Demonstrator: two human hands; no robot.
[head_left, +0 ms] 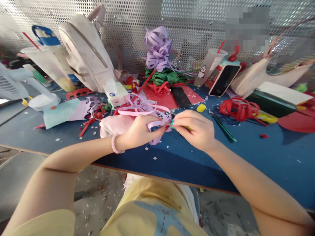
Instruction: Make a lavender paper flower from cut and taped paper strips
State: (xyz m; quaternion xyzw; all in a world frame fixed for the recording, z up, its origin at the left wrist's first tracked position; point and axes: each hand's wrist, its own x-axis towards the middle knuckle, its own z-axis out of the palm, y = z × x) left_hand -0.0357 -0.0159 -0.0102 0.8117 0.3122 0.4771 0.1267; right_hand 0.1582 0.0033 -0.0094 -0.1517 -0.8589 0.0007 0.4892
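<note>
Near the front edge of the blue table [258,157], the left hand [140,132] pinches the lilac paper strip [155,124], steadying it, I think, while the right hand [197,129], fingertips pressed together, nips its end.

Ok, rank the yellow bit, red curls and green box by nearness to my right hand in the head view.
1. Yellow bit, just beyond the right hand.
2. Red curls, farther right.
3. Green box, rightmost, past the curls.
</note>
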